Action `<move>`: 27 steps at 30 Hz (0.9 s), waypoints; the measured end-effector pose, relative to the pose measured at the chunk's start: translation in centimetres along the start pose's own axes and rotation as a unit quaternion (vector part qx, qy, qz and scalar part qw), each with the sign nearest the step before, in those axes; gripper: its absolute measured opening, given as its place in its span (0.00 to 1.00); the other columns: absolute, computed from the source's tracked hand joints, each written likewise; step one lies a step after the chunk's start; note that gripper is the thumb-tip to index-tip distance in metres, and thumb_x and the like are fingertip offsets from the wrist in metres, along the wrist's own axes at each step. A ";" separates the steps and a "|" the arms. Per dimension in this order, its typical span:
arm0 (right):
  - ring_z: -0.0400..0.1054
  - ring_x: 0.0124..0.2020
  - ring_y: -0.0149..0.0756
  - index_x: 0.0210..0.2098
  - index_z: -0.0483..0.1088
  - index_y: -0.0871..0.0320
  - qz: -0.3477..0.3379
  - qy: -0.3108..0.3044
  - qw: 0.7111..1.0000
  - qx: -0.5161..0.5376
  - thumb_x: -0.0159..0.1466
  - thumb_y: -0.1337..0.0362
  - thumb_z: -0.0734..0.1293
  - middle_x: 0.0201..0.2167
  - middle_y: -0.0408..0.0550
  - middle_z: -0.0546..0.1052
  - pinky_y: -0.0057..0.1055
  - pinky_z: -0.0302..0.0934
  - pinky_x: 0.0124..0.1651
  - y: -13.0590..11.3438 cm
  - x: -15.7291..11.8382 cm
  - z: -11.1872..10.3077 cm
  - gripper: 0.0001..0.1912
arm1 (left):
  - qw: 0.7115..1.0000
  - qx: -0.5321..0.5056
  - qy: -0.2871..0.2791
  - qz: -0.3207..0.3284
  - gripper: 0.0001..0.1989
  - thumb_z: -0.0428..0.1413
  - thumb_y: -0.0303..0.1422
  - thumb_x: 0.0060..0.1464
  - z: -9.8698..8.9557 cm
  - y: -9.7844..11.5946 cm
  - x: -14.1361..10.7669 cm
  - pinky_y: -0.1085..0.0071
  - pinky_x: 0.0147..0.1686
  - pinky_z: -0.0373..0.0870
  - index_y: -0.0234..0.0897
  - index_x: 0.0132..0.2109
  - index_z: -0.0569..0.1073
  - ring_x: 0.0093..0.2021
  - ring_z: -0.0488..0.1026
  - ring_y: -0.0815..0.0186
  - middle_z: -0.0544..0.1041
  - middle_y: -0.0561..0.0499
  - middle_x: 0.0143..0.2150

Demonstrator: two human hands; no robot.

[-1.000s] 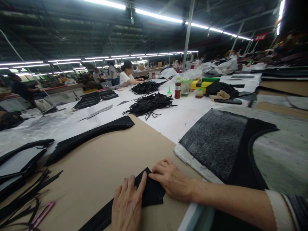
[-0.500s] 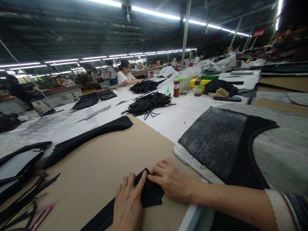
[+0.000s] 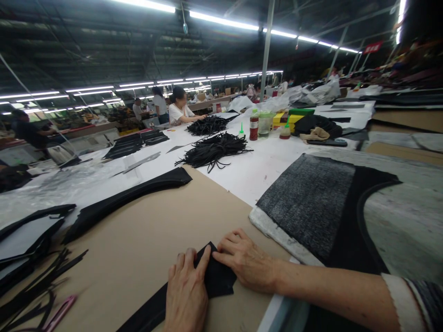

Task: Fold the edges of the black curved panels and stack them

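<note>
The left hand (image 3: 187,287), fingers extended, pressed the black piece (image 3: 220,281), likely steadying it against the tan board (image 3: 162,221). The right hand (image 3: 246,262) touched its edge; whether it pinched was unclear.

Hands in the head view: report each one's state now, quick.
Left hand: open, laid over the black piece.
Right hand: fingers partly curled, touching the black piece; whether it grips cannot be told.

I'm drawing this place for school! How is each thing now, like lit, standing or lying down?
Black piece, partly covered by hands
Left hand, resting on it
Right hand, touching it
Ceiling light, lit
Red bottle, upright
Strip bundle, heaped
Large dark panel, lying flat
</note>
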State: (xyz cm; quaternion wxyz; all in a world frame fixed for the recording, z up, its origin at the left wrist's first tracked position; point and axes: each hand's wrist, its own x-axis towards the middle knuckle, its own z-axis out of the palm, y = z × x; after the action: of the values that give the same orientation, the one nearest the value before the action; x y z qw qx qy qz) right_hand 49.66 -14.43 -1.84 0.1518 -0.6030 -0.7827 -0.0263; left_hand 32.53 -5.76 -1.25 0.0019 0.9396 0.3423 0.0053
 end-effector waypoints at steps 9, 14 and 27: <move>0.59 0.45 0.41 0.52 0.67 0.60 -0.003 -0.001 1.000 0.002 0.65 0.71 0.59 0.42 0.52 0.71 0.41 0.48 0.51 -0.1 0.0 -0.1 0.16 | 1.000 -0.024 0.002 -0.015 0.31 0.39 0.18 0.57 -0.1 0.7 0.4 0.62 0.46 0.58 0.49 0.62 0.61 0.49 0.62 0.59 0.69 0.46 0.50; 0.59 0.44 0.41 0.50 0.68 0.61 -0.006 0.000 1.000 -0.008 0.65 0.71 0.59 0.41 0.52 0.71 0.41 0.48 0.50 -0.1 0.0 0.0 0.15 | 1.000 -0.008 0.020 -0.010 0.30 0.39 0.18 0.56 0.2 0.7 0.6 0.63 0.45 0.59 0.48 0.62 0.63 0.49 0.63 0.59 0.70 0.46 0.50; 0.59 0.45 0.41 0.51 0.68 0.59 -0.003 0.001 1.000 0.014 0.64 0.72 0.59 0.43 0.52 0.71 0.41 0.47 0.50 -0.1 0.0 -0.1 0.17 | 0.980 -0.193 0.042 -0.006 0.28 0.40 0.19 0.56 -0.1 -1.3 1.0 0.63 0.46 0.64 0.44 0.60 0.65 0.47 0.67 0.62 0.71 0.48 0.46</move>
State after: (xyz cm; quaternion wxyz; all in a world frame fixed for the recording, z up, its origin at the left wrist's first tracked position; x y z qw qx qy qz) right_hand 49.64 -14.51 -1.73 0.1609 -0.5983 -0.7848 -0.0158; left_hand 32.48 -4.15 -1.16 0.1687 0.9186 0.3399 0.1106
